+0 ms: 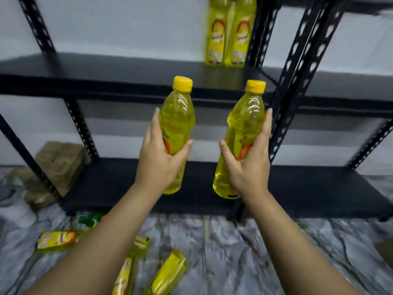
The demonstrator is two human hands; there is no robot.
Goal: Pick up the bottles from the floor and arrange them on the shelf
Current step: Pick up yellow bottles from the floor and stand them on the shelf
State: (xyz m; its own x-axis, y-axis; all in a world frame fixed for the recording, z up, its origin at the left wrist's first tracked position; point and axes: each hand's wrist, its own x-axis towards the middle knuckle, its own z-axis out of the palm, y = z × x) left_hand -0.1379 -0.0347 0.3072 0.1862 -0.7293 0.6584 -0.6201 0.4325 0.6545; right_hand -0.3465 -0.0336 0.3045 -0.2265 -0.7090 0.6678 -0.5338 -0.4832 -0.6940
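— What do the hands have?

— Each holds one bottle. The left hand (158, 161) grips a yellow bottle (177, 124) round its lower body, fingers up the left side and thumb across the front. The right hand (249, 165) grips a second yellow bottle (244, 128) the same way, mirrored. Both bottles have yellow caps and stand nearly upright in the air, the right one leaning a little to the right.

— Where are they against the shelf?

— In front of the black metal shelf (127, 81), caps about level with the edge of the middle board, touching none of it.

— Anything on the shelf?

— Two labelled yellow bottles (226, 37) stand upright, side by side and touching, at the right end of the middle board, next to the perforated upright.

— And the floor?

— Several yellow bottles (170, 271) lie on their sides on the marbled floor (244, 252) at lower left, with one green bottle (91, 219) near the shelf foot. Brownish blocks (59, 165) sit to the left of the shelf.
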